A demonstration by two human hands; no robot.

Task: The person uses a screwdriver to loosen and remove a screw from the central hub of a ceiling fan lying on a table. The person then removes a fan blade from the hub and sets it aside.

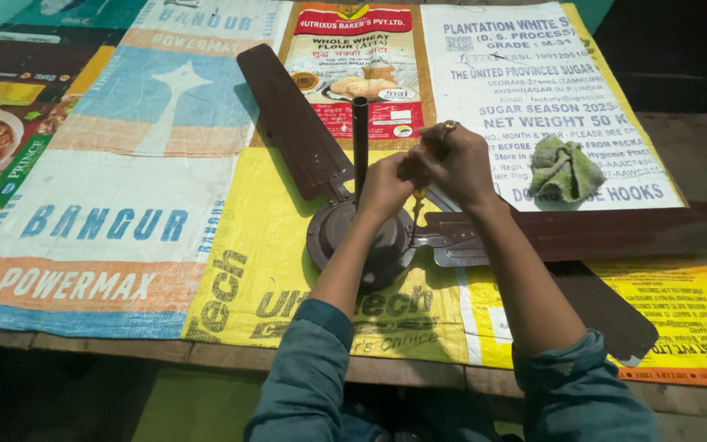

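Looking down from my head camera, I see a brown ceiling fan [370, 237] lying on a table [419, 372] covered with printed woven sacks [124, 205]. The fan's round motor housing sits near the middle, just in front of me, with its dark rod [360, 139] standing upright out of the centre. One blade [288, 119] reaches away to the upper left, a second blade [583, 233] stretches off to the right, and a third blade [607, 315] points toward the lower right corner of the table, passing under my right forearm.

My left hand [385, 190] is closed just beside the rod, above the housing. My right hand [456, 164] is curled shut right against it, a ring on one finger. Together both hands are clamped on a screwdriver [416, 196]; its yellowish handle shows between my fingers and its thin shaft runs straight down to the spot where the right blade's metal bracket meets the housing. I cannot tell whether the tip sits in a screw.

A crumpled green cloth [565, 168] lies well apart to the right, on the white sack. My teal sleeves [308, 368] are pushed up to the elbows.
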